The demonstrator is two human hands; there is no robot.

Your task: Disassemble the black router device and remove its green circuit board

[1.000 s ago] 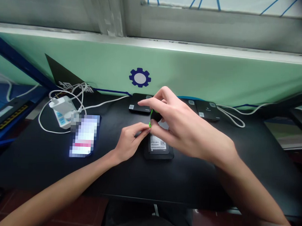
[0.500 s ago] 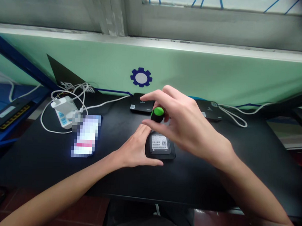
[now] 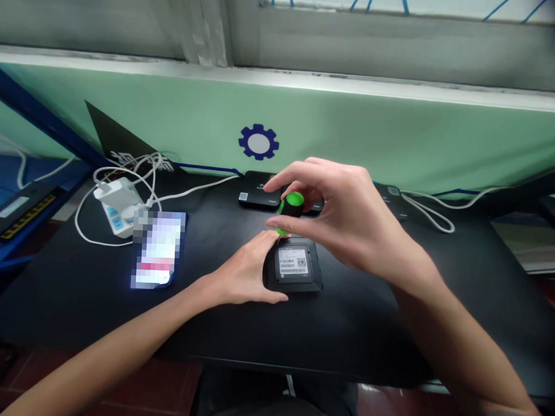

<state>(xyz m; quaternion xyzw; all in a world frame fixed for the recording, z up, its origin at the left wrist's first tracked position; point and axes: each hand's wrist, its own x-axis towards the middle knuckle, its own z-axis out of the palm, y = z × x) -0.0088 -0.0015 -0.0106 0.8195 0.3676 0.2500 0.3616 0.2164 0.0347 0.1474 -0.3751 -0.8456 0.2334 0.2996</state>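
Lowering green-handled screwdriver (image 3: 291, 204) to black device (image 3: 293, 285)

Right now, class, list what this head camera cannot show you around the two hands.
Head view:
- Phone: screen pixelated, unreadable.
- Green-capped tool: shaft hidden by the right hand.
- Rear black device: mostly hidden by that hand.
- Label on the central device: print too small to read.

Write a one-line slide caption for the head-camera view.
Right hand holds a green-topped black screwdriver above a labelled black device that the left hand steadies on a desk.
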